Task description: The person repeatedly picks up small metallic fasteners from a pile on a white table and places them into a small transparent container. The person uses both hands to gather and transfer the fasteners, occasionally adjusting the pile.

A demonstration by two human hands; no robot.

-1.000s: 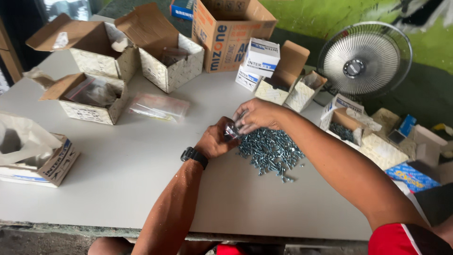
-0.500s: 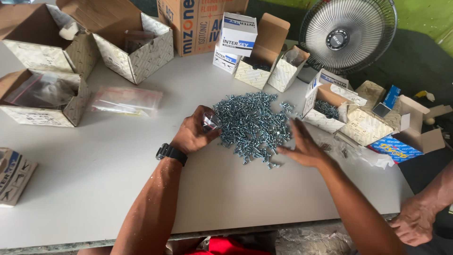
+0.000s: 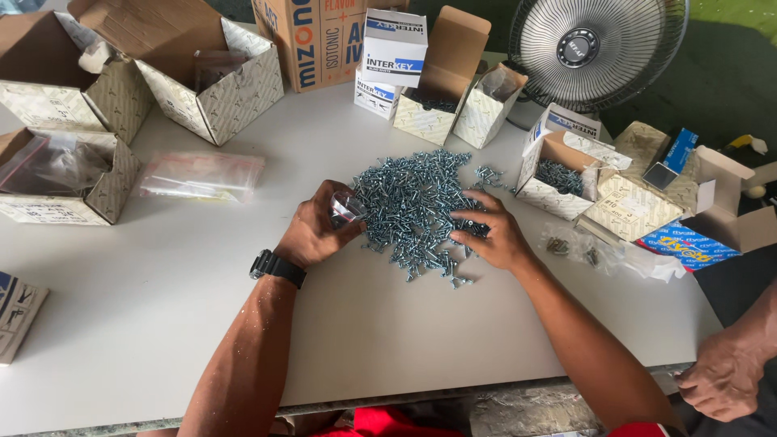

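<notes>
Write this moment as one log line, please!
left hand: holds small clear bag | right hand: on screw pile | white table

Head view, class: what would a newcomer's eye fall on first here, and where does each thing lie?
A heap of small silvery metal screws lies mid-table on the white tabletop. The left hand holds a small clear plastic bag at the heap's left edge, while the right hand rests on its right side. Behind stand open patterned cardboard boxes and a round wire-caged fan at the top right.
</notes>
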